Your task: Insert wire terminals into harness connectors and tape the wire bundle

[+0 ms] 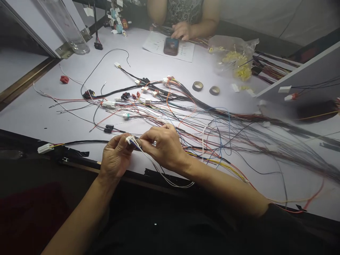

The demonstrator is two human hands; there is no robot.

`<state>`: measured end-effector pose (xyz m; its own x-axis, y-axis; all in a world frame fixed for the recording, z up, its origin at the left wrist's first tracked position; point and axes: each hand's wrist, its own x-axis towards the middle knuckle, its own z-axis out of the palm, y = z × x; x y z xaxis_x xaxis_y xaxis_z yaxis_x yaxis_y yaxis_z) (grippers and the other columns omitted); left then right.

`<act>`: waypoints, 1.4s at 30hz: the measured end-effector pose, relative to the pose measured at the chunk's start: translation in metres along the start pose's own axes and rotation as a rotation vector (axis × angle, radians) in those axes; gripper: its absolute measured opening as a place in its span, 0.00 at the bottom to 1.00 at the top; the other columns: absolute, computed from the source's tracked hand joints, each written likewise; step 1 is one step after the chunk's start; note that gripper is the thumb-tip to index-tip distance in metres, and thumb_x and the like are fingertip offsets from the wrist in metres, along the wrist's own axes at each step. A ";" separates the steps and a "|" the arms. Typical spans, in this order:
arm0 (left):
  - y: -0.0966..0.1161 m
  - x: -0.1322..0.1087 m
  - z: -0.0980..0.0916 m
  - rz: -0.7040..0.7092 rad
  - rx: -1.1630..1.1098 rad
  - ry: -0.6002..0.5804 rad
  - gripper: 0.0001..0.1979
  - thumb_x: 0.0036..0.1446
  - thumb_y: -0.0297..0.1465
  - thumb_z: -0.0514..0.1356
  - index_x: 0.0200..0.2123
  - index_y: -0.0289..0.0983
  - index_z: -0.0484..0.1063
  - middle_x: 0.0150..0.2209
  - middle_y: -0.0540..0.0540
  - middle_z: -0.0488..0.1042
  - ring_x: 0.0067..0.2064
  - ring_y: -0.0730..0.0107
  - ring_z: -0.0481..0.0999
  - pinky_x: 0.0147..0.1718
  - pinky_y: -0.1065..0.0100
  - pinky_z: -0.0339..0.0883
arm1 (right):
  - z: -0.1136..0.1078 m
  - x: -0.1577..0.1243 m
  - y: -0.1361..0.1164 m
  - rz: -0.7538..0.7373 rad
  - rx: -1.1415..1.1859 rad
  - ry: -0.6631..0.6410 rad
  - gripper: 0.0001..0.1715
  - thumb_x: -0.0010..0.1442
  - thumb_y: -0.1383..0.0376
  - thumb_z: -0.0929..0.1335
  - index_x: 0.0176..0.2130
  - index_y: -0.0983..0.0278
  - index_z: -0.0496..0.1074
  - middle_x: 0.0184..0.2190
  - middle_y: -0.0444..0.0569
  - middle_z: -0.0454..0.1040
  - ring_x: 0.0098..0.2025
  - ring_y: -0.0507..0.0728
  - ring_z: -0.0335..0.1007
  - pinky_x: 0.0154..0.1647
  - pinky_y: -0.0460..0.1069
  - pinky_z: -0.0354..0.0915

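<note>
Near the table's front edge, my left hand point(115, 156) pinches a small white connector point(130, 139) between thumb and fingers. Thin wires, white and blue among them, run out of its right side. My right hand point(164, 145) is closed just beside it, thumb and forefinger pressed together on a wire point(138, 144) close to the connector; the wire's end is hidden. White wires point(170, 182) loop down below my right hand. Behind both hands spreads a wiring harness point(186, 120) of many thin wires and several connectors.
A white connector point(45, 148) lies at the front left, a red connector point(64, 79) farther back. Two tape rolls point(197, 86) and a plastic bag of yellow parts point(233, 58) lie behind the harness. Across the table, another person's hand point(182, 30) rests by a phone point(171, 46) on paper.
</note>
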<state>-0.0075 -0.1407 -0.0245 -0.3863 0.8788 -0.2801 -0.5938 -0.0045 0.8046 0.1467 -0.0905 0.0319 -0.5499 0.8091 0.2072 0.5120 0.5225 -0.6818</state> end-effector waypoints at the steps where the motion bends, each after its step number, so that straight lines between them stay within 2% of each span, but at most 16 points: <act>1: 0.000 0.000 0.000 -0.006 -0.005 -0.002 0.16 0.33 0.36 0.76 0.27 0.37 0.78 0.27 0.50 0.77 0.30 0.75 0.75 0.33 0.73 0.74 | 0.000 0.000 -0.001 0.002 0.006 0.001 0.11 0.60 0.62 0.68 0.28 0.62 0.76 0.27 0.40 0.77 0.29 0.48 0.66 0.42 0.50 0.49; 7: 0.001 0.001 0.000 -0.031 -0.040 -0.016 0.15 0.34 0.35 0.75 0.27 0.36 0.78 0.28 0.50 0.77 0.29 0.78 0.75 0.33 0.77 0.72 | 0.001 0.002 -0.004 0.006 0.024 0.001 0.11 0.60 0.62 0.69 0.27 0.63 0.76 0.27 0.40 0.77 0.28 0.48 0.66 0.42 0.50 0.50; 13: 0.002 0.000 -0.001 -0.011 -0.021 -0.020 0.15 0.33 0.34 0.76 0.27 0.37 0.78 0.28 0.50 0.77 0.30 0.76 0.75 0.33 0.75 0.73 | 0.004 0.001 -0.005 0.008 -0.018 0.019 0.11 0.60 0.63 0.68 0.27 0.62 0.76 0.26 0.40 0.77 0.27 0.48 0.65 0.41 0.50 0.49; 21: -0.003 -0.002 -0.005 0.138 0.066 -0.056 0.12 0.39 0.32 0.74 0.30 0.37 0.79 0.31 0.47 0.78 0.34 0.72 0.76 0.39 0.71 0.72 | 0.004 -0.001 -0.009 0.008 -0.120 -0.008 0.11 0.60 0.64 0.67 0.27 0.62 0.75 0.25 0.41 0.76 0.28 0.49 0.64 0.41 0.50 0.48; 25: -0.002 -0.004 -0.004 0.186 0.099 -0.069 0.12 0.40 0.32 0.73 0.31 0.38 0.80 0.33 0.47 0.78 0.36 0.71 0.77 0.40 0.71 0.72 | 0.010 -0.008 -0.007 -0.049 -0.152 0.088 0.12 0.62 0.64 0.66 0.28 0.62 0.74 0.26 0.42 0.76 0.29 0.49 0.64 0.44 0.51 0.48; 30: 0.002 -0.007 -0.004 0.126 0.051 -0.101 0.11 0.40 0.33 0.73 0.31 0.41 0.80 0.34 0.48 0.79 0.35 0.72 0.77 0.40 0.71 0.72 | 0.012 -0.016 -0.008 -0.169 -0.232 0.197 0.14 0.65 0.62 0.63 0.31 0.61 0.73 0.28 0.43 0.75 0.31 0.51 0.65 0.49 0.54 0.47; 36: 0.004 -0.006 -0.009 0.027 -0.052 -0.136 0.13 0.37 0.28 0.74 0.29 0.43 0.80 0.35 0.51 0.79 0.33 0.75 0.78 0.36 0.78 0.72 | 0.005 -0.017 -0.012 -0.221 -0.229 0.269 0.15 0.67 0.62 0.63 0.30 0.61 0.73 0.27 0.41 0.75 0.31 0.50 0.65 0.51 0.55 0.47; 42: 0.007 -0.004 -0.011 0.001 -0.116 -0.144 0.12 0.37 0.28 0.74 0.29 0.43 0.79 0.34 0.54 0.79 0.32 0.77 0.78 0.35 0.80 0.73 | 0.005 -0.018 -0.009 -0.209 -0.145 0.287 0.12 0.66 0.63 0.64 0.32 0.61 0.73 0.28 0.41 0.75 0.32 0.50 0.65 0.52 0.55 0.47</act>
<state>-0.0181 -0.1501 -0.0234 -0.2866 0.9381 -0.1944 -0.6739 -0.0532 0.7369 0.1485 -0.1113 0.0304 -0.4552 0.7129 0.5335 0.5078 0.7000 -0.5022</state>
